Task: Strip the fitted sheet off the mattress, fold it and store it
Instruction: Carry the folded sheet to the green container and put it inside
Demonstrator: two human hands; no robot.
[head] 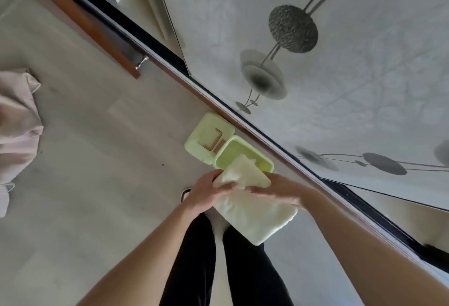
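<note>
Standing, I held the folded sheet over the green box on the floor, left hand gripping its upper fold, right hand lying across it, fingers seemingly straight, though blurred.

A single head-worn wide-angle view looks steeply down past the person's forearms and legs to the floor. The left hand and right hand sit close below, just under the middle. Beyond the hands, a patterned sliding door runs diagonally, tilted by the head's lean.
</note>
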